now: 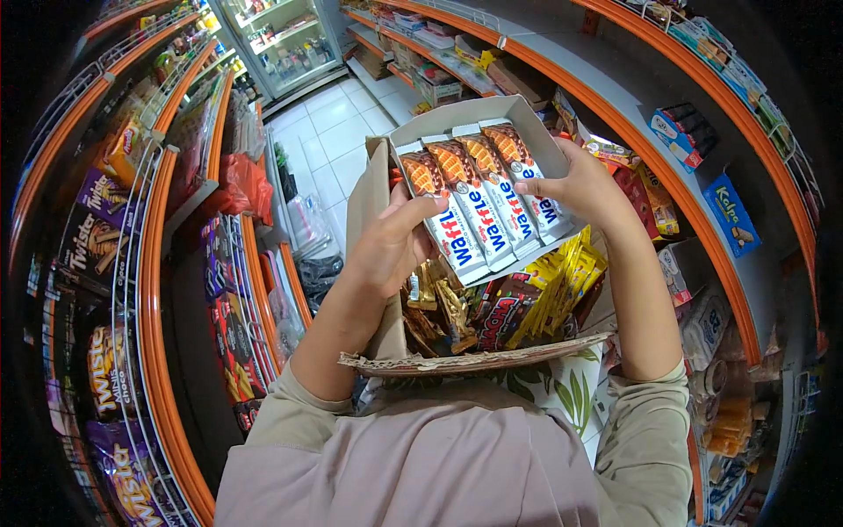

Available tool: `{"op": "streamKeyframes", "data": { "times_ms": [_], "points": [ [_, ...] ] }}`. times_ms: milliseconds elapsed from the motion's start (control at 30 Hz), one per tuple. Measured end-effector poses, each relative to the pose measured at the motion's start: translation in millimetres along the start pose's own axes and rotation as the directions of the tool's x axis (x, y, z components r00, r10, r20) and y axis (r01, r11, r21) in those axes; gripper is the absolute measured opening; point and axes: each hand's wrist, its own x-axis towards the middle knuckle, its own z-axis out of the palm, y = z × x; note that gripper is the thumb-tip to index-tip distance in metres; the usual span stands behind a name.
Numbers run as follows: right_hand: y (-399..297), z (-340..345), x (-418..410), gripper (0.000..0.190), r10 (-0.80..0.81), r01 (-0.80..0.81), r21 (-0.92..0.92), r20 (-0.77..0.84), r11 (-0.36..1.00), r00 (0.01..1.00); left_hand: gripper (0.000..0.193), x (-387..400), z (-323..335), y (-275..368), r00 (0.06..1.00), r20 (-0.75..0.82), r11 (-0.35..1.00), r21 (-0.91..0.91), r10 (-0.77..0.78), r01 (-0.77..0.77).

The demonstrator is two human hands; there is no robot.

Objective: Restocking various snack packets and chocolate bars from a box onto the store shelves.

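Between my two hands is a small open carton (454,122) with a row of several wrapped waffle bars (484,197). My left hand (402,230) grips its left side, thumb over the nearest wrapper. On the right side my right hand (579,188) holds the carton, its thumb resting on the bars. The carton is tilted above a larger open cardboard box (388,329) with a torn front flap. Inside that box lie gold-wrapped snacks (438,303), a brown candy pack (507,316) and a bunch of yellow packets (566,283).
Orange-edged shelves with wire guards (151,277) hold snack packs on the left. Further orange-edged shelves (658,151) curve along the right, with a blue wafer box (731,214). A glass-door fridge (283,46) stands beyond the white tiled floor (329,132). A red plastic bag (244,188) hangs at the left shelves.
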Motion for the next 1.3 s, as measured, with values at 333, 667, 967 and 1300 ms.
{"op": "streamKeyframes", "data": {
  "times_ms": [333,667,967,1300],
  "points": [
    [-25,11,-14,0.090,-0.062,0.051,-0.191,-0.054,0.980,0.997,0.060,-3,4,3,0.999,0.044,0.999,0.024,0.022,-0.023],
    [-29,8,-19,0.092,-0.022,-0.003,-0.308,-0.076,0.951,0.997,0.056,-4,9,5,0.999,0.048,1.000,0.003,-0.025,0.025],
    [-22,9,-21,0.047,-0.274,0.262,-0.281,-0.002,0.923,0.962,0.063,-7,8,5,0.999,0.035,1.000,-0.007,0.017,-0.016],
    [-19,17,-16,0.045,-0.213,0.211,-0.258,0.019,0.943,0.977,0.062,-7,7,3,0.998,0.051,1.000,-0.007,0.024,-0.023]
  ]
}}
